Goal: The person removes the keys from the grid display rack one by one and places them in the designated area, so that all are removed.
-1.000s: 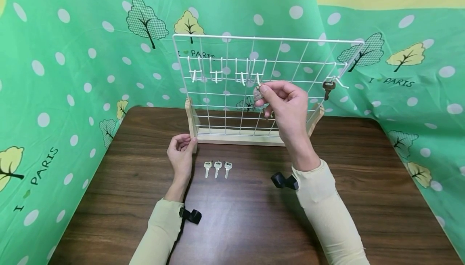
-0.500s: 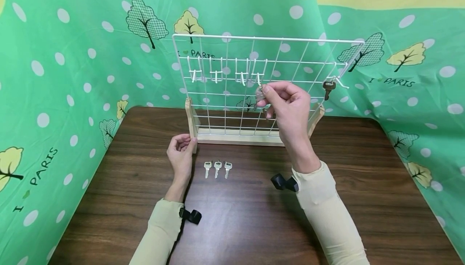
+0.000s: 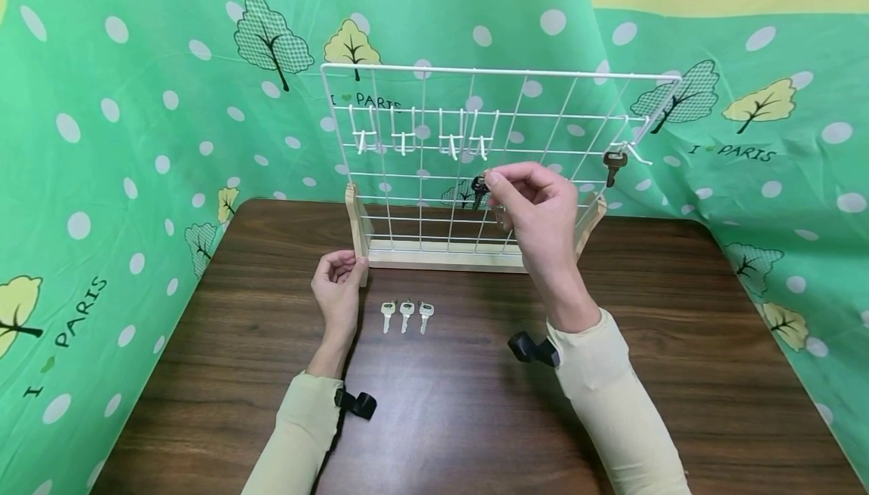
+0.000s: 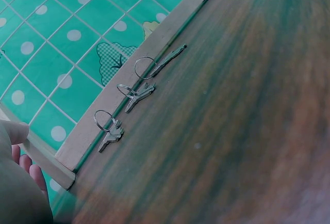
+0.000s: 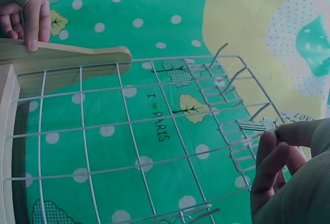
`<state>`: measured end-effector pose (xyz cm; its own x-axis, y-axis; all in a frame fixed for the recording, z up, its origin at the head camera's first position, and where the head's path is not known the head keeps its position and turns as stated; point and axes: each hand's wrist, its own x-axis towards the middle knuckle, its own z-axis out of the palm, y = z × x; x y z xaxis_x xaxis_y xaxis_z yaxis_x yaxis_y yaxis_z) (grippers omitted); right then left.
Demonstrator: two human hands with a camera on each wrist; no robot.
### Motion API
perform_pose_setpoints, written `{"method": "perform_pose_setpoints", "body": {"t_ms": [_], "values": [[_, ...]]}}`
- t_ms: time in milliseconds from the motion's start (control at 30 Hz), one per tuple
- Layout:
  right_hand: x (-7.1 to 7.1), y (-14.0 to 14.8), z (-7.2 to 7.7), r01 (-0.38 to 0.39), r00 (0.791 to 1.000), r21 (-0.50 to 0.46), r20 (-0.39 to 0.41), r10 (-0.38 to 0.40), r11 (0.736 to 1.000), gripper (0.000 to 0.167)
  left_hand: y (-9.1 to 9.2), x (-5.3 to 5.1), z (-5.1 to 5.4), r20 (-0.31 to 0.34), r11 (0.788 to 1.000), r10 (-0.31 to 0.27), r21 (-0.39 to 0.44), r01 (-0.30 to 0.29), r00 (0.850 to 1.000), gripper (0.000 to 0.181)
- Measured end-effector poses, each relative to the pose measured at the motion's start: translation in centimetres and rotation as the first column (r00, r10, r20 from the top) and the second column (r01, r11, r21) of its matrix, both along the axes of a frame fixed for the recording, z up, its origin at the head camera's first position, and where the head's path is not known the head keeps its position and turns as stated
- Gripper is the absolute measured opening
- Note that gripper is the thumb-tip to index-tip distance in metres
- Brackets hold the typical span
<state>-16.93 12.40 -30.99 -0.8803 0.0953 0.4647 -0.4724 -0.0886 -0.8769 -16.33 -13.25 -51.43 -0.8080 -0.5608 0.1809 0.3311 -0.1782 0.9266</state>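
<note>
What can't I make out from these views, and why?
- Head view: any lettering on the three loose keys; too small to read.
- Right wrist view: part of the held key; covered by the fingers of the right hand.
- Left wrist view: the full left hand; cut off by the frame's left edge.
- Left wrist view: fine surface detail of the table; blurred.

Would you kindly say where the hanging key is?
In the head view, the key hangs on the rightmost hook of the rack, right of the right hand.
</note>
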Motion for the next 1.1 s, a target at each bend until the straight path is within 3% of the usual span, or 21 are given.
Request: {"method": "perform_pose_setpoints", "body": {"t_ms": [433, 667, 1100], "values": [[1.0, 0.2, -1.3, 0.009, 0.999, 0.035, 0.041, -0.010, 0.999, 0.005, 0.0, 0.0, 0.0, -0.009, 1.000, -0.001, 0.003, 0.001, 1.000, 0.025], [1.5, 0.4, -2.2, -0.003, 0.998, 0.078, 0.067, -0.003, 0.997, 0.013, 0.1, 0.1, 0.1, -0.005, 1.000, -0.001, 0.003, 0.001, 1.000, 0.027], [2.1, 0.8, -3.7, -0.023, 0.994, 0.124, 0.110, 0.009, 0.992, 0.007, 0.2, 0.1, 0.2, -0.002, 1.000, 0.007, 0.010, -0.006, 1.000, 0.025]]}}
